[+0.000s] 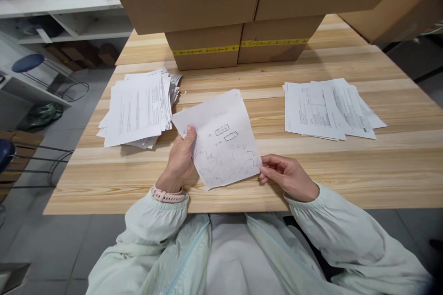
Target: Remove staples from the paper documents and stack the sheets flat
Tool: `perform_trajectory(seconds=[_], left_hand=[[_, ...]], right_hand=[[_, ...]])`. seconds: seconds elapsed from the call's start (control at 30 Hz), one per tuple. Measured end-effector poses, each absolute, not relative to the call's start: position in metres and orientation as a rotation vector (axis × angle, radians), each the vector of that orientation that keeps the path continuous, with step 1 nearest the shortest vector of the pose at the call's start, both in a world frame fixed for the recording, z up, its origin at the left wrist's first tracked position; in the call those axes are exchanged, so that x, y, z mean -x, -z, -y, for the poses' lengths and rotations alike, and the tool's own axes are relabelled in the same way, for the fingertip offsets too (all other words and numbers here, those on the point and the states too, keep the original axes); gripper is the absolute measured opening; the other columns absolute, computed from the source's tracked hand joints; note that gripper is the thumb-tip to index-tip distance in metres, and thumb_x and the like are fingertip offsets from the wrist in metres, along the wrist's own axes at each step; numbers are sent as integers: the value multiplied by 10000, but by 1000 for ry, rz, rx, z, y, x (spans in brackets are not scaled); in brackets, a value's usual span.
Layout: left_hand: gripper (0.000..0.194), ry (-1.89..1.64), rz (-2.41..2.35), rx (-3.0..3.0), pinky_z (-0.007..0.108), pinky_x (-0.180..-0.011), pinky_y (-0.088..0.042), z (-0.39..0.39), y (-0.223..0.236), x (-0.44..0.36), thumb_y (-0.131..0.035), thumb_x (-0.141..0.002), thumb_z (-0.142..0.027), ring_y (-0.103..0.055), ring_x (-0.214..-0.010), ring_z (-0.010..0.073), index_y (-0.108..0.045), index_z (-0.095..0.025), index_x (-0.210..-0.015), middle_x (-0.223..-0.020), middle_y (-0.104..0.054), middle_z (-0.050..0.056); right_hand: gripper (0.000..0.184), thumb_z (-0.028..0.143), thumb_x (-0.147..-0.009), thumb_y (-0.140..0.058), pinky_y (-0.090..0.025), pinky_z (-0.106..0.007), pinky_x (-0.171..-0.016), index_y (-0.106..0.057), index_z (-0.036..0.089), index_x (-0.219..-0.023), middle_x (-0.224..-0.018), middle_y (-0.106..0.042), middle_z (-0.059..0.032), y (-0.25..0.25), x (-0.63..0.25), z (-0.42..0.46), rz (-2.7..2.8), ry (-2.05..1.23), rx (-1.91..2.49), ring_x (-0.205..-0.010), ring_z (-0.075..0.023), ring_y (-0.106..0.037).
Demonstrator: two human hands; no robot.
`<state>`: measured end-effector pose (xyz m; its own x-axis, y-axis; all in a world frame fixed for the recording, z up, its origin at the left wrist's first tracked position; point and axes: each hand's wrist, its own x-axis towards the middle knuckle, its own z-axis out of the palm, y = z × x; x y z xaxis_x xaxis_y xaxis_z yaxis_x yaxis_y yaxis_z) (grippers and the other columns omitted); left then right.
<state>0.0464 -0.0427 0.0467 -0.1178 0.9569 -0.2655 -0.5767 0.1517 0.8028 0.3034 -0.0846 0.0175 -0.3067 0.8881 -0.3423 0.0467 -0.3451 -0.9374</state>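
A white sheet of paper (221, 138) with handwritten scribbles and two small drawn boxes is held just above the wooden table (380, 170). My left hand (180, 159) grips its left edge, thumb on top. Pinching the sheet's lower right corner is my right hand (285, 175). Both hands are closed on the sheet. A pink watch band sits on my left wrist.
A thick, messy pile of printed papers (138, 108) lies on the left of the table. A thinner spread of printed sheets (328, 108) lies on the right. Stacked cardboard boxes (238, 41) stand at the table's far side. Stools and white shelves are at the left.
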Motion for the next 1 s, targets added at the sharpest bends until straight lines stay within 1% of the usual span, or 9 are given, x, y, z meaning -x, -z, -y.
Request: perform_trajectory(seconds=[0.13, 0.23, 0.27, 0.33, 0.53, 0.63, 0.73, 0.83, 1.0], left_hand=[[420, -1398, -991, -516, 417, -1093, -486, 44, -46, -48, -757, -808, -426, -605, -1259, 296, -672, -170, -1130, -1120, -753, 117], [392, -1349, -1007, -521, 430, -1056, -515, 47, -44, -50, -748, -812, -440, -628, -1225, 309, -687, -171, -1092, -1081, -763, 115], [386, -1308, -1005, -521, 440, -1037, -527, 48, -43, -51, -740, -819, -443, -640, -1206, 314, -691, -171, -1088, -1060, -767, 117], [380, -1204, -984, -519, 461, -991, -553, 52, -41, -56, -729, -825, -451, -668, -1154, 326, -699, -164, -1073, -1006, -774, 124], [407, -1086, -928, -557, 469, -915, -579, 56, -38, -64, -760, -795, -443, -710, -1042, 323, -694, -136, -1054, -967, -773, 128], [474, -1216, -880, -577, 447, -980, -544, 53, -44, -60, -787, -773, -392, -682, -1118, 291, -645, -209, -1185, -1111, -748, 92], [568, -1308, -763, -564, 450, -1054, -490, 50, -52, -56, -788, -763, -384, -611, -1240, 273, -578, -303, -1285, -1323, -653, 56], [474, -1313, -707, -507, 464, -1077, -467, 51, -57, -57, -747, -796, -419, -546, -1312, 279, -604, -290, -1228, -1419, -581, 56], [364, -1334, -687, -445, 466, -1089, -461, 52, -58, -62, -682, -832, -549, -503, -1348, 262, -654, -262, -1054, -1410, -583, 35]], right_hand=[[400, 580, -787, -715, -526, -306, -588, -724, 201, -918, -673, -645, -24, -23, -311, 81, 1303, -1343, 1444, -589, -147, -583], [479, 638, -827, -638, -547, -349, -791, -696, 237, -1083, -945, -720, -66, -34, -313, 69, 1237, -1140, 1397, -823, -196, -665], [535, 673, -825, -612, -541, -363, -847, -677, 242, -1136, -1050, -722, -80, -38, -311, 64, 1221, -1180, 1350, -922, -217, -673], [617, 721, -798, -600, -543, -380, -867, -655, 243, -1184, -1141, -715, -90, -44, -302, 56, 1220, -1334, 1280, -1015, -246, -670], [511, 622, -742, -732, -566, -381, -738, -696, 197, -1024, -1011, -756, -90, -30, -263, 47, 1143, -1550, 1232, -920, -272, -703], [515, 632, -712, -747, -574, -403, -770, -718, 197, -985, -973, -770, -88, -19, -252, 47, 1015, -1676, 1176, -917, -280, -716], [528, 610, -670, -791, -576, -420, -825, -729, 203, -1001, -993, -776, -91, -14, -246, 50, 912, -1790, 1127, -960, -288, -718], [517, 575, -655, -821, -581, -422, -828, -733, 197, -998, -1008, -778, -94, -13, -242, 53, 837, -1868, 1104, -965, -290, -722], [518, 568, -653, -827, -580, -421, -834, -736, 195, -1000, -1038, -776, -97, -10, -238, 56, 807, -1884, 1104, -967, -290, -724]])
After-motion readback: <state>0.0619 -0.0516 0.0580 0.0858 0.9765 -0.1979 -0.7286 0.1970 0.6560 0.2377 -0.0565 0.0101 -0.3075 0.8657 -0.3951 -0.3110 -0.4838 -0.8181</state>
